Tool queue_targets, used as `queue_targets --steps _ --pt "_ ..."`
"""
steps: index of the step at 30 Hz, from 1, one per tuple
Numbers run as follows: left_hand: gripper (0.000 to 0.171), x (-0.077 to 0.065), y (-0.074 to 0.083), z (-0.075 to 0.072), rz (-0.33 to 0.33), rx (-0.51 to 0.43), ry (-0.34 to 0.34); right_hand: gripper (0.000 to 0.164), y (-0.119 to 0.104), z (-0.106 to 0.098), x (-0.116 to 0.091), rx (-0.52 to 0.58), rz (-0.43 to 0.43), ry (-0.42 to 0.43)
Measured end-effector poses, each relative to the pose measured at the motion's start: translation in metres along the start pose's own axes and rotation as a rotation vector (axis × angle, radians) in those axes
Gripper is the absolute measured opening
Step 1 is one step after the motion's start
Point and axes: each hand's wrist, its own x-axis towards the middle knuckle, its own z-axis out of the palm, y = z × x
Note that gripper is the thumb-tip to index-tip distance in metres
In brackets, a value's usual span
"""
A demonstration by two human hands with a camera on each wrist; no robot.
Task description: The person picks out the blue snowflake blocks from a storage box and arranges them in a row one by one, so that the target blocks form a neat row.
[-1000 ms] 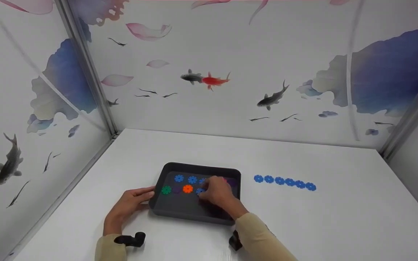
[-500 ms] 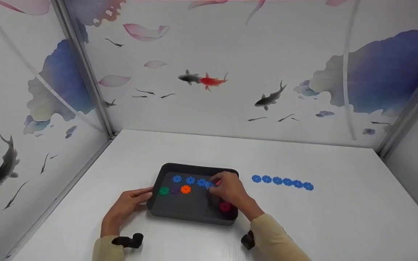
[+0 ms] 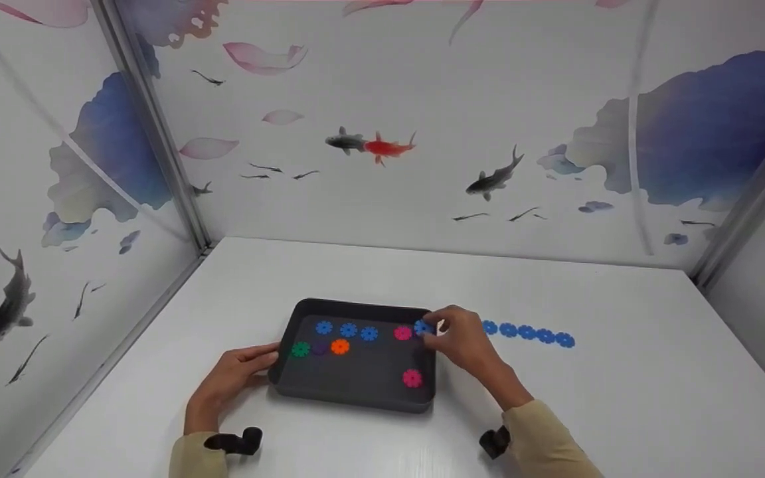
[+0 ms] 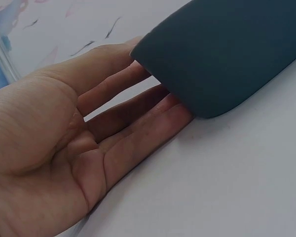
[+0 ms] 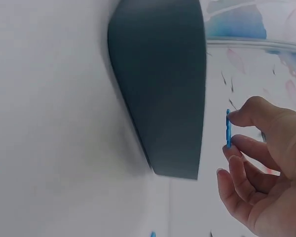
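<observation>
At the smooth tray [image 3: 356, 380], a scalloped blue disc [image 3: 420, 327] in the pinching right hand [image 3: 465, 338], left hand [image 3: 233, 375] straight-fingered

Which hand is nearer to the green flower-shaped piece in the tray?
The person's left. The left hand touches the outer left side of the tray, close to the green piece; the right hand is at the opposite end, pinching a blue piece.

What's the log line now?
left hand: touches tray | right hand: pinches blue disc near tray's right rim | inside tray: blue pieces, pink pieces, green piece, purple piece, orange piece | table: blue row
</observation>
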Motion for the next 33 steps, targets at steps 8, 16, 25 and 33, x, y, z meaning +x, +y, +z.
queue_targets --steps 8,16,25,33 --pt "0.057 -0.001 0.000 -0.001 -0.016 0.020 0.019 0.026 0.021 -0.030 -0.007 -0.029 0.020 0.050" --pt "0.056 -0.001 0.001 0.000 -0.012 0.010 0.021 0.027 0.042 -0.059 -0.013 -0.060 0.010 0.069" --pt "0.057 0.000 0.001 0.000 -0.005 0.008 0.006 0.028 0.076 -0.091 -0.020 -0.137 0.008 0.090" --pt "0.056 -0.002 0.001 0.000 -0.005 -0.011 -0.003 0.030 0.104 -0.119 -0.029 -0.181 0.024 0.108"
